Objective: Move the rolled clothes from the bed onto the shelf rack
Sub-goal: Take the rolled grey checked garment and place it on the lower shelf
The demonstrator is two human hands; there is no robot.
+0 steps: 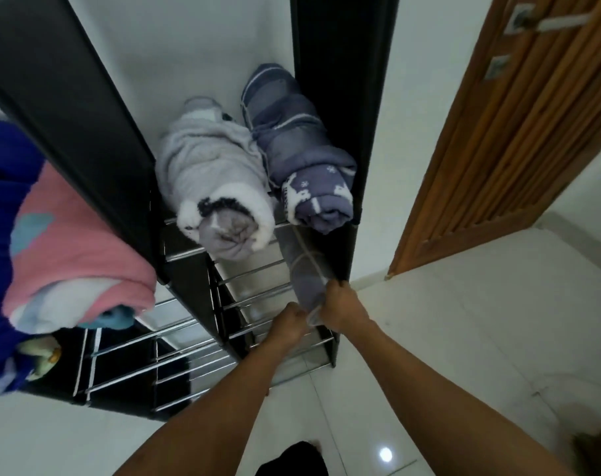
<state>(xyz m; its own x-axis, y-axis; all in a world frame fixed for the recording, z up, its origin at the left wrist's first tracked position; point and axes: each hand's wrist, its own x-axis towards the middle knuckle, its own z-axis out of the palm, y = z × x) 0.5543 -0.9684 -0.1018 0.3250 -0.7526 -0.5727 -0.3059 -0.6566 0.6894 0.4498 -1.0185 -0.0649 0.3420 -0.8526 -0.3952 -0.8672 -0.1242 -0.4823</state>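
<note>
**Both hands pinch a grey-blue cloth at the rack's right column**

At far left, a pink fleece roll with pale blue patches lies on the left column of the black-framed shelf rack with chrome rails, beside dark blue fabric. In the right column, a grey fleece roll with white trim and a blue-grey roll with white reindeer pattern lie side by side, touching, on an upper tier. Below them, the left hand and right hand hold a hanging grey-blue cloth between them, fingers curled and pinching its lower end. At right stands a slatted wooden door over white floor tiles.
</note>
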